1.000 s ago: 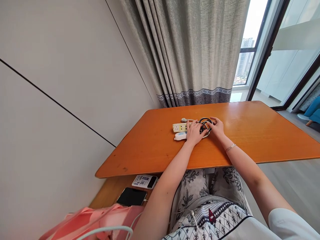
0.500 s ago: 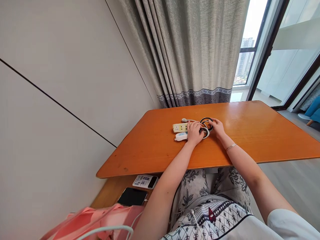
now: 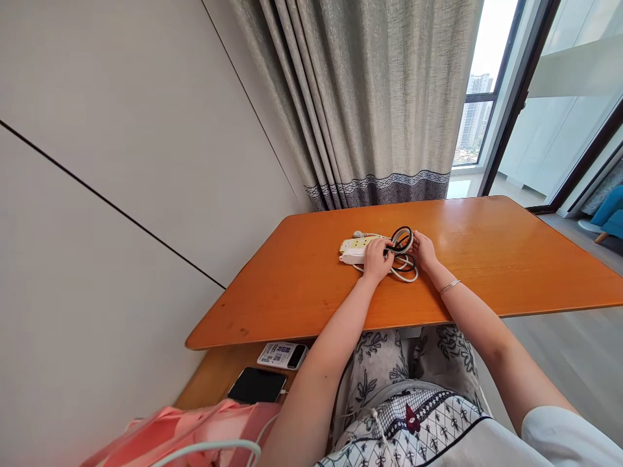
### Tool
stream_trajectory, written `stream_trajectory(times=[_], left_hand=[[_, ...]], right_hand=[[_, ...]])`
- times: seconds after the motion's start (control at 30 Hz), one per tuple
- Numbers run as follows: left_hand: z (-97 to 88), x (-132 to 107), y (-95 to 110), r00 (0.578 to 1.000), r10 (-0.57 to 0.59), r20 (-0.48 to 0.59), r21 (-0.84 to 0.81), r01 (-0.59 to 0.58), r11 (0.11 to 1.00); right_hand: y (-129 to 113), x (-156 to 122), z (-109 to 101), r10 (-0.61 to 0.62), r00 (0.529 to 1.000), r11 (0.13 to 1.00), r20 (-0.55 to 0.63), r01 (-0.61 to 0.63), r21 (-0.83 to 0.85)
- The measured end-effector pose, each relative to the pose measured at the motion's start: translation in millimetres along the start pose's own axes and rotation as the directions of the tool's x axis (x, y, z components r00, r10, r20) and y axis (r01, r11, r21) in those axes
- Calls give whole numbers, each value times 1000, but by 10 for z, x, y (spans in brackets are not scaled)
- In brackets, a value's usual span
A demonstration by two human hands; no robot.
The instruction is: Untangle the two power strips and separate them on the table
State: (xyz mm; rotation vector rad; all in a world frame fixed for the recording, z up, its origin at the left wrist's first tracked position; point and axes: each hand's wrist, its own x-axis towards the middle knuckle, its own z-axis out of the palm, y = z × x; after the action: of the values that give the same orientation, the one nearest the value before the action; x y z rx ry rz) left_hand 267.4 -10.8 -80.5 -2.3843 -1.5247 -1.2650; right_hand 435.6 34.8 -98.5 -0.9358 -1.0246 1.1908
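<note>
Orange-brown and glossy, the wooden table with rounded corners carries, in the head view, the long white plastic power strip and, just behind it, the flat pale-yellow power strip. The left hand is curled over the right end of the white strip and seems clamped on it; the thumb is hidden. The right hand has its fingers bent beside the thin black looped cord; I cannot tell whether they pinch it. The thick white cord makes loops between the hands, and the small white plug lies behind the strips. In my judgement, the loops could tighten into a knot, because black and white cords cross each other, and the white strip could slip, because only one end appears held. Compared with half a second ago, the white strip is turned, so its blue socket face no longer shows, and the cord loops spread wider towards the right hand.
</note>
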Motion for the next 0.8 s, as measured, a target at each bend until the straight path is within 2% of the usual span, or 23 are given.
stream_trajectory(times=[0.13, 0.3, 0.43, 0.6, 0.8], left_hand=[[10, -1, -12, 999, -36, 39, 45, 35, 998], [1, 1, -16, 990, -3, 138, 75, -7, 997], [12, 7, -22, 989, 24, 143, 113, -41, 993], [49, 29, -100, 997, -43, -58, 67, 47, 997], [35, 54, -277, 953, -147, -265, -1, 152, 988]], right_hand=[[-56, -70, 41, -40, 998, 998, 45, 38, 47], [-125, -144, 56, -63, 991, 996, 117, 54, 75], [-153, -160, 53, -46, 985, 999, 167, 41, 33], [-131, -133, 58, -70, 994, 997, 81, 73, -39], [-75, -71, 18, -69, 997, 993, 35, 72, -92]])
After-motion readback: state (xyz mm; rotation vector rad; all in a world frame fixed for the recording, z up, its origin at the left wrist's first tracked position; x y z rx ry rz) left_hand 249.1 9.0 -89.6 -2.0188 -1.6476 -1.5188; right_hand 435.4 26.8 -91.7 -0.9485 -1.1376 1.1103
